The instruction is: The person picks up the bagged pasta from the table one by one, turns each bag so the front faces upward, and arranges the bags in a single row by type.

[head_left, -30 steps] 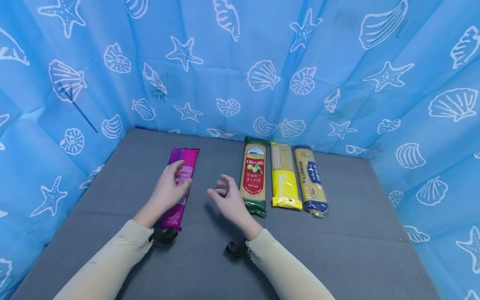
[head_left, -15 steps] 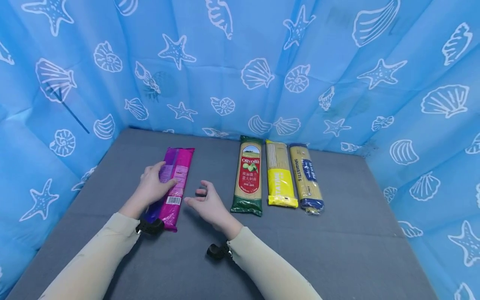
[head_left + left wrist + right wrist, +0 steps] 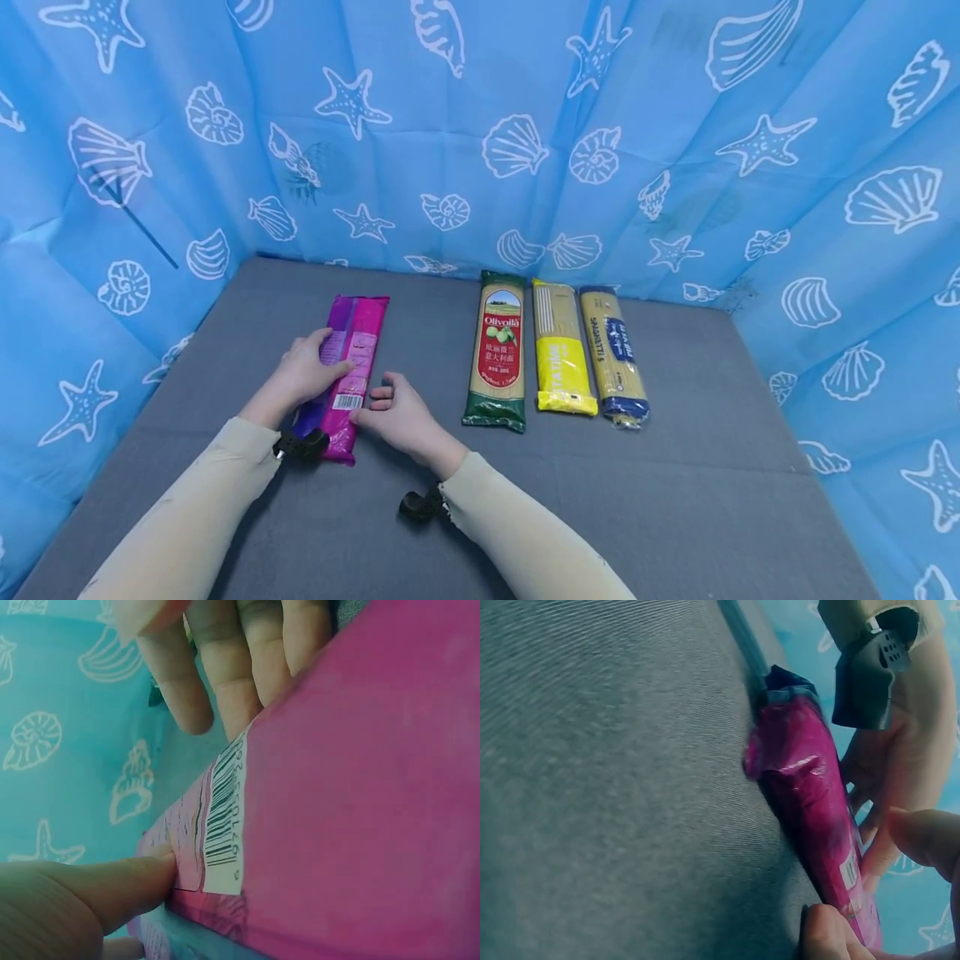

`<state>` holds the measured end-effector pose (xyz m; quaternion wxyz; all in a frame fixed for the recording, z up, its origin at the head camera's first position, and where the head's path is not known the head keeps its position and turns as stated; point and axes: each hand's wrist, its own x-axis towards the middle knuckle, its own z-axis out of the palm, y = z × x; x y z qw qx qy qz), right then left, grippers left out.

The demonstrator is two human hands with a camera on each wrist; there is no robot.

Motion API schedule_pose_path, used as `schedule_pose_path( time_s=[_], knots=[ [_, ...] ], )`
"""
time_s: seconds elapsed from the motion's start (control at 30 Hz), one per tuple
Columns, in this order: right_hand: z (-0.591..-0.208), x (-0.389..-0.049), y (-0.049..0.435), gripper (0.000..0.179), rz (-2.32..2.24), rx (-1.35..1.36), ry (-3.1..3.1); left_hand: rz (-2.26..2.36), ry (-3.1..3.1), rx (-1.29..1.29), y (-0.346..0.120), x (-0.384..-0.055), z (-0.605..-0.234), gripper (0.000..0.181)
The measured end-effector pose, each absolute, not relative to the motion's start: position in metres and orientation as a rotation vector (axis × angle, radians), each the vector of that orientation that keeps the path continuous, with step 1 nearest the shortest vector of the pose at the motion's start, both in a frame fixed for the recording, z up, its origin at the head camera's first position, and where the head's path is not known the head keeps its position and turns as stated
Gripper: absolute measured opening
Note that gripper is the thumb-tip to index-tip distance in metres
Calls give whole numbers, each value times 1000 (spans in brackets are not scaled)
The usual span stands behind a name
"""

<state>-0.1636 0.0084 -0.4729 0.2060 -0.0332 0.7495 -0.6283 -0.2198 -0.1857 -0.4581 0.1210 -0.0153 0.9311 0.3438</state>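
A shiny pink-and-purple packet (image 3: 360, 361) with a barcode label lies on the left part of the table. My left hand (image 3: 297, 372) grips it from the left side; the left thumb (image 3: 127, 889) presses on the printed face beside the barcode, and the other fingers are mostly hidden. At the packet's right edge is my right hand (image 3: 397, 419). Its fingers (image 3: 229, 679) reach along that edge, while the thumb (image 3: 922, 832) stands over the packet, seemingly apart from it.
To the right lie a green-and-red Olivoilà spaghetti pack (image 3: 497, 354), a yellow pasta pack (image 3: 564, 367) and a blue-ended spaghetti pack (image 3: 615, 350), side by side. A blue shell-print curtain (image 3: 465, 108) surrounds the grey table (image 3: 675, 500).
My left hand has shifted to the packet's left side and taken hold, and more of its purple part shows. The right hand has moved left, away from the green pack, to the packet's right edge.
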Motion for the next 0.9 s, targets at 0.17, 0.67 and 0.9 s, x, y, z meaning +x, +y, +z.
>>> schedule_pose_path(
  time_s=[0.17,0.67,0.9],
  knots=[
    [-473,-167,6,83,-1758,-63,2051,958,2678,-52,-184,-219,-456,87],
    [-469,-169,5,52,-1718,-100,2054,1071,2615,5,-178,-215,-453,79],
    [-469,-167,7,51,-1788,-72,1986,1192,2568,16,-177,-212,-455,77]
  ],
)
